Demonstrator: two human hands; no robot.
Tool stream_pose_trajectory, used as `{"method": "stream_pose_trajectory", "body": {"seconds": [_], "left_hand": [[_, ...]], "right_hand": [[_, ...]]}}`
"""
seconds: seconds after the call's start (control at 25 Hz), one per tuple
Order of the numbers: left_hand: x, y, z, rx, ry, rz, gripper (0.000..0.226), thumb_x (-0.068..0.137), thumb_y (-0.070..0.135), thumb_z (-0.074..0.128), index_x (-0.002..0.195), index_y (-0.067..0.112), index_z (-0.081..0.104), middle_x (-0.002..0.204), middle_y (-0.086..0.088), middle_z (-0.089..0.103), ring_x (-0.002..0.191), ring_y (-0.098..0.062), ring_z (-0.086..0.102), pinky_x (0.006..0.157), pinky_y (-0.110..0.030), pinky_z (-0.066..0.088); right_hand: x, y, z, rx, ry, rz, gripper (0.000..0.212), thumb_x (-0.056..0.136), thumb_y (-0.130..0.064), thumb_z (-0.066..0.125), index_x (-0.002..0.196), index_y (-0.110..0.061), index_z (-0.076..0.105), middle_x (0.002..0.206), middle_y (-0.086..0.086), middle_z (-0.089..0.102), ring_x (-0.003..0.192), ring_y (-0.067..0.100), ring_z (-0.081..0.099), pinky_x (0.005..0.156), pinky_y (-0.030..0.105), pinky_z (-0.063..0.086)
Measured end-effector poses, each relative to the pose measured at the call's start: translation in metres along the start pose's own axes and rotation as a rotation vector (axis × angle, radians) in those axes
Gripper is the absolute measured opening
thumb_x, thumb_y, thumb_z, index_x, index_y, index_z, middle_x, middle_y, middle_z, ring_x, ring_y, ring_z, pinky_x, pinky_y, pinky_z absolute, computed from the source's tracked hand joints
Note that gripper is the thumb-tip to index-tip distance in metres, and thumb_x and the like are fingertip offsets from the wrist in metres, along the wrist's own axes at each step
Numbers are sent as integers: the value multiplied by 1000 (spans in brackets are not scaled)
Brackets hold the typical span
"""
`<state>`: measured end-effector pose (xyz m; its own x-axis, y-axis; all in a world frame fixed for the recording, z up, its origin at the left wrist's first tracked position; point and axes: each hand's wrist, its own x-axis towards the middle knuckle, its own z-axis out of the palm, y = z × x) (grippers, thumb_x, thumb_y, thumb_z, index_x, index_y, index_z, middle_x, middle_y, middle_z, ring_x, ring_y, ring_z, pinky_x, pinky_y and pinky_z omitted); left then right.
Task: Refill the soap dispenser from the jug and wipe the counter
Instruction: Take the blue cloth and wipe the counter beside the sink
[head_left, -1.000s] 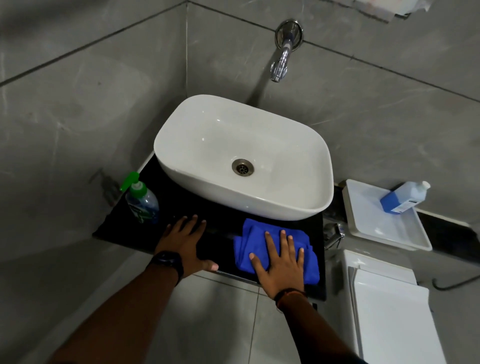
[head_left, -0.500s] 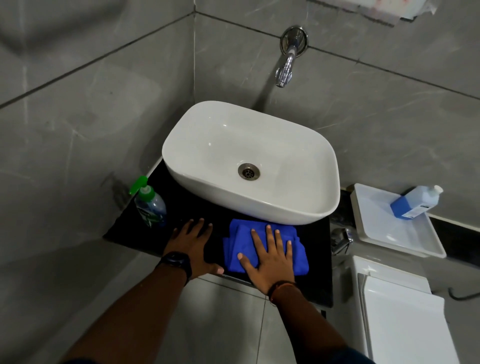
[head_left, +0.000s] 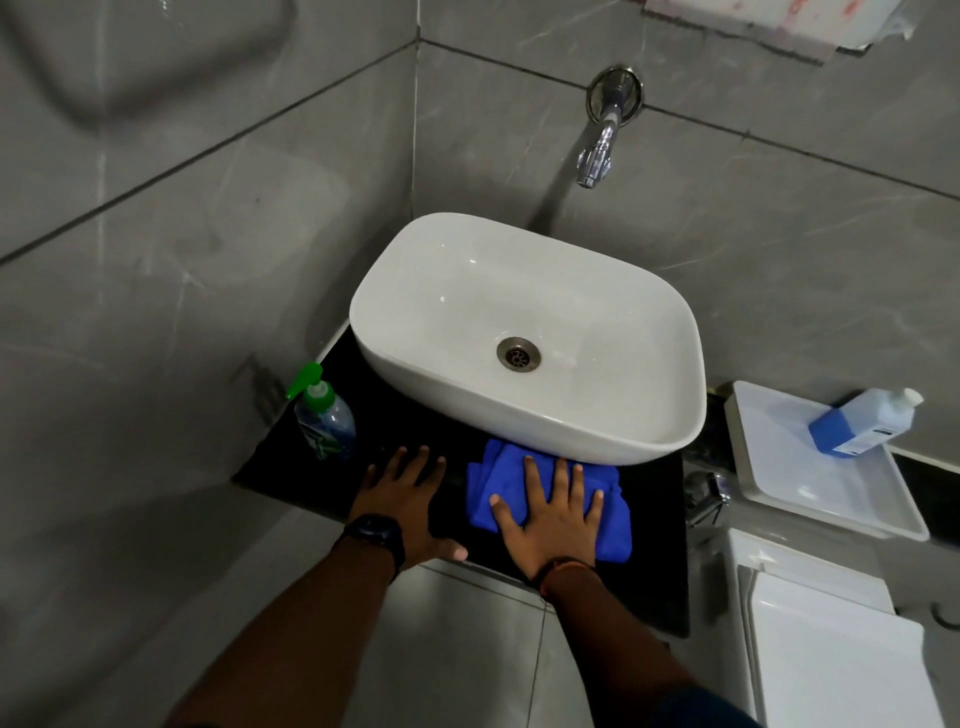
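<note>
While both forearms reach in from the bottom of the view, the right hand (head_left: 553, 512) lies flat with fingers spread on the folded blue cloth (head_left: 545, 496), pressing it onto the black counter (head_left: 657, 545) just in front of the white basin (head_left: 524, 338). The left hand (head_left: 402, 499), a dark watch (head_left: 374, 535) on its wrist, rests palm down and unclenched on the bare counter just left of the cloth, gripping nothing. Farther left, near the counter's corner by the wall, the soap dispenser (head_left: 324, 415) with its green pump stands upright. Off to the right, beyond the counter, the blue jug (head_left: 862, 423) leans tilted in a white tray (head_left: 810, 499). Above the basin, a chrome tap (head_left: 597, 150) juts from the grey tiled wall.
</note>
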<state>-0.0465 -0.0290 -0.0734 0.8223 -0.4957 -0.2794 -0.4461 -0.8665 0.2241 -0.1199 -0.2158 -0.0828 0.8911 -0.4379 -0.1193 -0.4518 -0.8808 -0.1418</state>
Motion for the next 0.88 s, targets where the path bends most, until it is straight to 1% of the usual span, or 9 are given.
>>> {"method": "stream_pose_trajectory", "body": {"seconds": [0.12, 0.24, 0.36, 0.44, 0.56, 0.64, 0.68, 0.76, 0.88], "left_hand": [[0, 0, -1, -8, -14, -4, 121, 51, 80, 59, 146, 27, 6, 157, 1, 2, 143, -27, -1, 113, -53, 10], [0, 0, -1, 0, -16, -8, 119, 52, 80, 59, 146, 28, 7, 157, 1, 2, 143, -26, -1, 112, -55, 11], [0, 1, -2, 0, -44, -14, 121, 51, 81, 57, 146, 29, 4, 157, 3, -1, 143, -26, -3, 111, -58, 10], [-2, 2, -2, 2, -64, -20, 121, 52, 82, 56, 146, 30, 1, 157, 3, -4, 143, -26, -5, 111, -59, 9], [-2, 3, -4, 8, -67, -26, 121, 53, 82, 56, 146, 30, 0, 157, 4, -4, 143, -25, -6, 112, -59, 8], [-3, 3, -5, 11, -60, -28, 120, 52, 81, 57, 146, 30, 1, 157, 4, -3, 143, -25, -5, 112, -58, 9], [-3, 3, -4, 9, -54, -31, 120, 52, 81, 57, 146, 30, 2, 157, 4, -3, 143, -25, -4, 111, -58, 9], [-3, 3, -3, 1, -46, -40, 121, 51, 80, 58, 146, 30, 3, 157, 4, -2, 143, -24, -4, 111, -58, 9], [-1, 2, -1, -1, -48, -44, 121, 50, 80, 58, 146, 30, 3, 157, 4, -2, 143, -24, -4, 111, -57, 9]], "right_hand": [[-8, 2, 3, -1, -14, -139, 77, 76, -80, 16, 144, -45, 4, 159, -1, -3, 143, 21, -13, 109, 46, -21], [-17, 30, 1, -33, -14, -220, 76, 75, -81, 15, 143, -48, 2, 159, -3, -3, 144, 19, -11, 111, 45, -18], [-24, 64, -5, -52, -13, -117, 76, 73, -83, 12, 141, -51, -2, 158, -5, -6, 144, 18, -12, 113, 46, -16], [-27, 75, -7, -53, -30, -19, 78, 72, -83, 11, 142, -50, -2, 159, -4, -6, 144, 18, -13, 113, 50, -15], [-22, 61, -9, -61, -30, 107, 79, 73, -82, 13, 143, -47, 0, 159, -3, -4, 144, 20, -11, 111, 57, -14], [-17, 39, -7, -55, -9, 149, 79, 75, -80, 16, 144, -44, 3, 159, -1, -3, 144, 22, -10, 110, 60, -12], [-15, 27, -5, -46, -12, 127, 79, 75, -80, 17, 145, -44, 4, 159, 0, -3, 144, 22, -11, 109, 60, -13], [-12, 7, -1, -27, -32, 4, 79, 75, -80, 17, 144, -45, 3, 159, 0, -5, 143, 22, -13, 107, 58, -20], [-11, 7, 0, -29, -36, -173, 77, 74, -82, 17, 142, -50, 1, 159, -4, -4, 143, 19, -12, 105, 52, -25]]}}
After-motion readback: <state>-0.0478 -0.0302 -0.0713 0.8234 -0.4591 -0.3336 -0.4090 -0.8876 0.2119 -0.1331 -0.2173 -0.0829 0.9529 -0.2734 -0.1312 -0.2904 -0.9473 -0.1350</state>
